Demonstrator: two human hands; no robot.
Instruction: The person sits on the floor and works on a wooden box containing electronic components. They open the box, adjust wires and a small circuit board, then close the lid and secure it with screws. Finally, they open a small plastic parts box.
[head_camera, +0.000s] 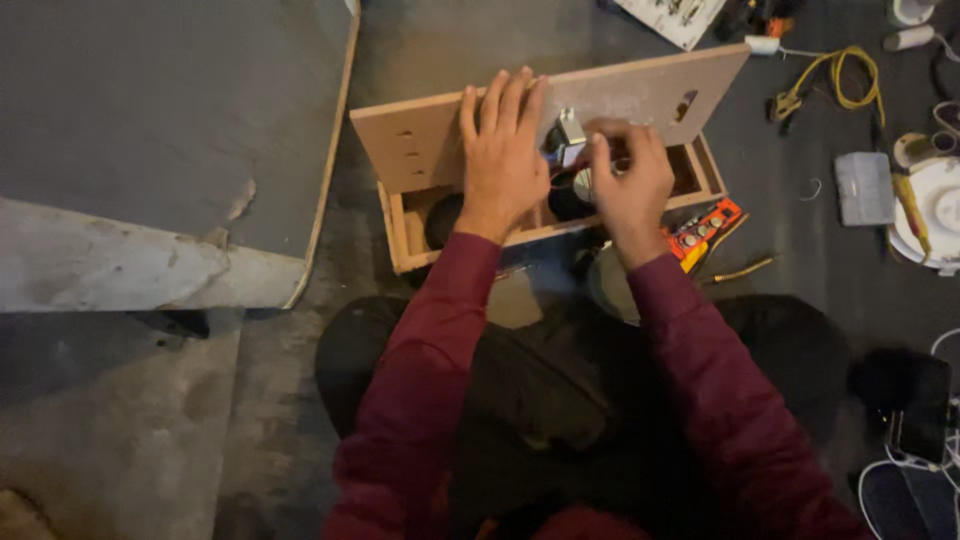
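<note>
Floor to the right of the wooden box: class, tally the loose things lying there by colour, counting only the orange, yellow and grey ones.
Orange: 1, the orange tester beside the wooden box
Yellow: 1, the coiled yellow cable
Grey: 1, the small grey case
Total: 3

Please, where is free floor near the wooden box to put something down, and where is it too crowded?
Bare floor lies between the wooden box and the grey board. Another free patch is beyond the box's panel. Right of the box it is crowded: orange meter, yellow cable, grey case. The left hand and right hand occupy the box.
</note>
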